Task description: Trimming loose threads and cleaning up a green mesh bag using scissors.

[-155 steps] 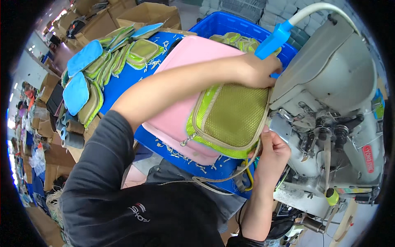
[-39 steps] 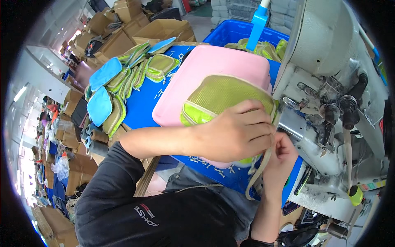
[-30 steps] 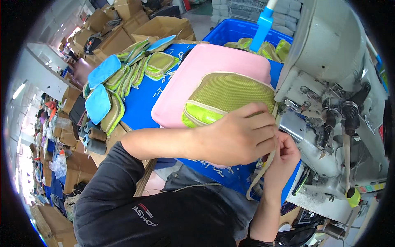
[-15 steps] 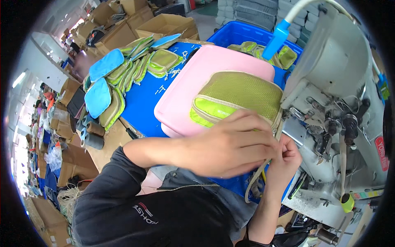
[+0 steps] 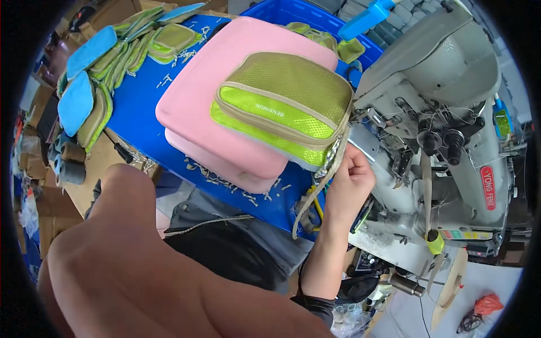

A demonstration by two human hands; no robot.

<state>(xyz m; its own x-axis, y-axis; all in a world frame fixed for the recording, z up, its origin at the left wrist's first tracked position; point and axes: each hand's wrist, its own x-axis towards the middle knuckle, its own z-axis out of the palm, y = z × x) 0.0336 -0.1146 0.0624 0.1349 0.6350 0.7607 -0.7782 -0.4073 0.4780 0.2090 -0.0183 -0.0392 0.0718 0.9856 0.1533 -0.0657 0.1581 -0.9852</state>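
Note:
A green and olive mesh zip pouch (image 5: pixel 282 107) lies on a pink padded block (image 5: pixel 197 101). At the pouch's right corner, my right hand (image 5: pixel 352 180) is closed, its fingertips pinching the beige binding tape (image 5: pixel 318 188) along the edge. The tape's loose end trails down toward me, beside a short zipper end. My left hand (image 5: pixel 129 265) is raised very close to the camera at the lower left, off the pouch. It looms large and its fingers cannot be made out.
A grey sewing machine (image 5: pixel 434 73) stands close at the right. Green pouch pieces with blue panels (image 5: pixel 93 53) pile up at the far left. Thread cones (image 5: pixel 72 172) stand below them. A blue bin (image 5: pixel 293 11) sits behind the block; tape scraps litter the blue table (image 5: pixel 141 107).
My left hand has left the pouch and come up toward the camera. My right hand stays at the pouch's corner. The view has shifted, so the pouch front shows fully.

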